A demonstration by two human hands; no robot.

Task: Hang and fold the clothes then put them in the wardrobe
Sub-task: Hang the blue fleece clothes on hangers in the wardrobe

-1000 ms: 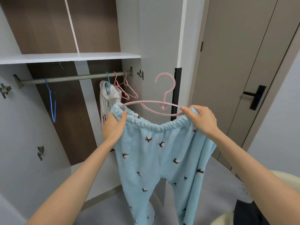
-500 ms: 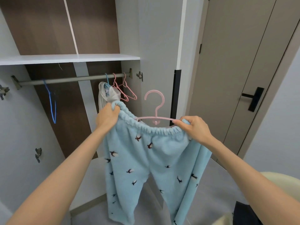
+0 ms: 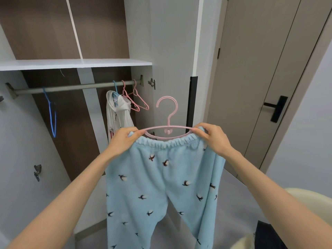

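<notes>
I'm looking into the open wardrobe (image 3: 45, 33): brown back panel, and a white shelf (image 3: 77, 64) running across above a metal rail (image 3: 71, 88). Near the rail's left end hangs a lone blue hanger (image 3: 52, 115). Crowded at its right end are a white hoodie (image 3: 116, 114) on a blue hook and two bare pink hangers (image 3: 139, 103). To the right of the wardrobe stands a closed grey door (image 3: 251, 78) with a black handle (image 3: 276, 108). A cream rounded seat (image 3: 309, 196) pokes in at the bottom right corner, with something dark (image 3: 267, 234) beside it that I can't make out.

Compared with half a second ago, the waistband has levelled out. The left side was riding higher then and has come down. The hanger's arms were tucked behind the fabric, and now they show above it.

Both arms are stretched forward, with the work held in the air in front of the wardrobe's right side, below the rail. The left hand (image 3: 124, 141) pinches one end of the waistband of the blue trousers (image 3: 161, 186), thumb on top, right at the tip of the pink hanger (image 3: 168, 121). The right hand (image 3: 213, 139) is curled over the other end, gripping fabric where the hanger's arm meets it. The hook stands upright between my hands, and the trouser legs hang straight down, patterned with small dark birds.
</notes>
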